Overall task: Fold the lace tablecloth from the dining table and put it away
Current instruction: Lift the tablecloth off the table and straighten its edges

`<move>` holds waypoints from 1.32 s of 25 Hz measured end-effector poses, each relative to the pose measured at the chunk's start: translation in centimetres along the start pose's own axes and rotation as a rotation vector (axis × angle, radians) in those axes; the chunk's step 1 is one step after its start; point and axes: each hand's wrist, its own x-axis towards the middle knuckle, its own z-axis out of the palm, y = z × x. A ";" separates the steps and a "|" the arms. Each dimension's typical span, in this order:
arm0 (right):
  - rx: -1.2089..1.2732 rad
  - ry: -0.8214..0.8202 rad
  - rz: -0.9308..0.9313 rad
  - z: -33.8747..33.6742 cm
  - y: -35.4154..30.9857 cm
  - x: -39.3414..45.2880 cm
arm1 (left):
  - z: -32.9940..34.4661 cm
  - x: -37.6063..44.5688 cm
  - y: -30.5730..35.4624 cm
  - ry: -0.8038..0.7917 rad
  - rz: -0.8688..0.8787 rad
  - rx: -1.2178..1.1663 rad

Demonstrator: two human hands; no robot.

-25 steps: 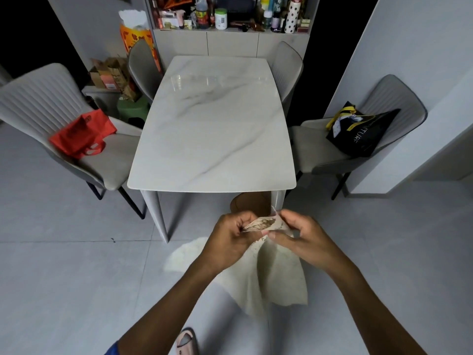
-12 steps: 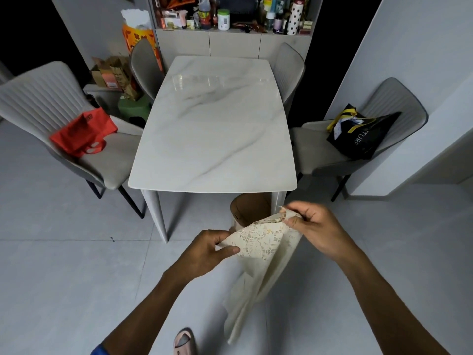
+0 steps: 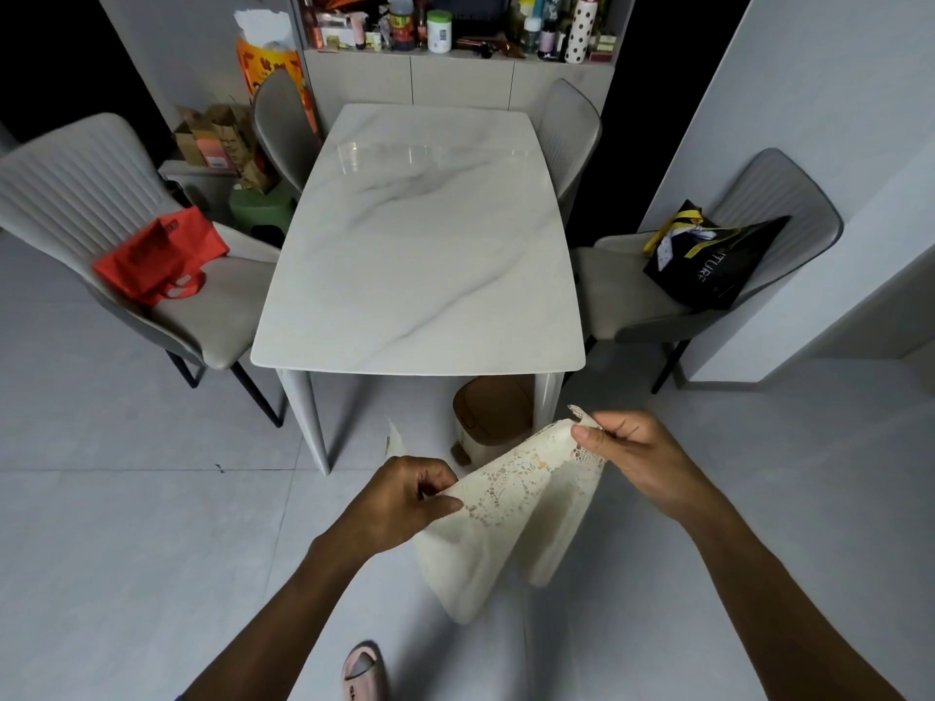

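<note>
The cream lace tablecloth (image 3: 511, 518) hangs folded in the air in front of the marble dining table (image 3: 425, 245), below its near edge. My left hand (image 3: 405, 498) pinches the cloth's left upper corner. At the right upper corner, my right hand (image 3: 637, 457) pinches the cloth a little higher. The top edge is stretched between both hands, and the folded layers droop toward the floor. The tabletop itself is bare.
Grey chairs stand around the table; the left one holds a red bag (image 3: 157, 255), the right one a black bag (image 3: 708, 260). A brown bin (image 3: 491, 417) sits under the table's near edge. A cluttered cabinet (image 3: 455, 37) is behind. My slipper (image 3: 364, 670) shows below.
My hands, which were together on a bunched corner, have moved apart, spreading the cloth's top edge. The hanging part has been lifted off the floor and is now shorter.
</note>
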 end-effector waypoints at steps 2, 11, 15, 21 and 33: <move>-0.007 -0.014 -0.029 0.0 -0.3 0.0 | 0.0 0.2 -0.6 -0.042 -0.039 0.035; 0.135 -0.043 0.106 -1.5 0.9 -0.3 | -3.0 3.1 2.2 0.020 -0.031 -0.129; 0.143 0.086 0.304 1.0 3.7 -2.3 | -7.9 5.9 5.2 0.119 0.072 0.163; 0.720 0.386 0.490 5.7 0.3 3.2 | -3.2 3.3 5.1 0.683 0.093 0.479; 1.109 0.491 0.563 9.1 -6.3 5.7 | 11.1 -2.4 -0.2 0.255 -0.336 -0.062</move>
